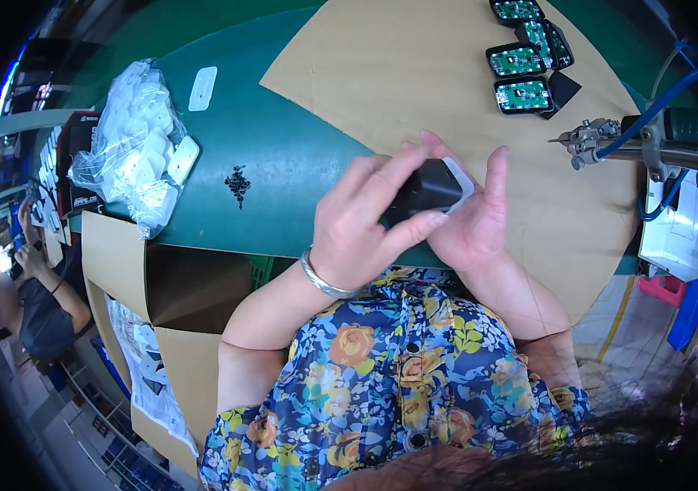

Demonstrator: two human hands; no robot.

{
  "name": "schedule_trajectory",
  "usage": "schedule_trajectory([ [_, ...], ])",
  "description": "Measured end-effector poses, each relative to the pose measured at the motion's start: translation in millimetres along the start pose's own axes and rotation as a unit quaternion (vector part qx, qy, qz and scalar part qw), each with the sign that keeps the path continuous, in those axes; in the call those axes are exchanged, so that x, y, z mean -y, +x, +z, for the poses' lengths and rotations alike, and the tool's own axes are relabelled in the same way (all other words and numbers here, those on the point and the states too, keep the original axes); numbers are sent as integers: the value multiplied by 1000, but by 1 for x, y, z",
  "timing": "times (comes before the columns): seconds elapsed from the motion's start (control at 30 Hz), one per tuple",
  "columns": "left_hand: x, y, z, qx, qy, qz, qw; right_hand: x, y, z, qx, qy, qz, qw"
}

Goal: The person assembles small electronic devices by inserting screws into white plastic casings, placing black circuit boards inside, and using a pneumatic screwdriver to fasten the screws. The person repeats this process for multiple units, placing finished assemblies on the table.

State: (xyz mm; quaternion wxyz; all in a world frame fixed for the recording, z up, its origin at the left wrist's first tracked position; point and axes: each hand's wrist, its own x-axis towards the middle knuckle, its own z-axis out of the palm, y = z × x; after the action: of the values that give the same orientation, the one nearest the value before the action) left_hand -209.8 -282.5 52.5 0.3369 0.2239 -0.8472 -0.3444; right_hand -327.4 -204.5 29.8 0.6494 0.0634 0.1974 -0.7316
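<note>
A black plastic casing [429,190] is gripped between the thumb and fingers of my left hand [353,217], which comes in from the left with a silver bangle on the wrist. Against the casing's right side shows the edge of a white plastic plate [459,182]. My right hand [477,222] lies palm up beside and partly under the casing, its thumb standing well apart. The casing hides part of the right fingers, so whether they touch it is hard to tell. Both hands are above the near edge of the cardboard sheet [390,74].
Several black casings with green circuit boards [522,95] lie at the far right. A clear bag of white plates [148,139], one loose white plate [202,88] and a pile of small black screws [238,186] are at left. An electric screwdriver [611,146] is mounted right. An open carton [193,286] stands below.
</note>
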Motion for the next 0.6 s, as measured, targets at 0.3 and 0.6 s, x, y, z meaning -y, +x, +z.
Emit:
schedule_trajectory([
  [0.3,-2,-5,14,23,89,12,996,-4,-3,3,3,-32,-17,999],
  [0.6,5,-8,7,84,154,28,984,-5,-10,-6,5,-101,-4,995],
])
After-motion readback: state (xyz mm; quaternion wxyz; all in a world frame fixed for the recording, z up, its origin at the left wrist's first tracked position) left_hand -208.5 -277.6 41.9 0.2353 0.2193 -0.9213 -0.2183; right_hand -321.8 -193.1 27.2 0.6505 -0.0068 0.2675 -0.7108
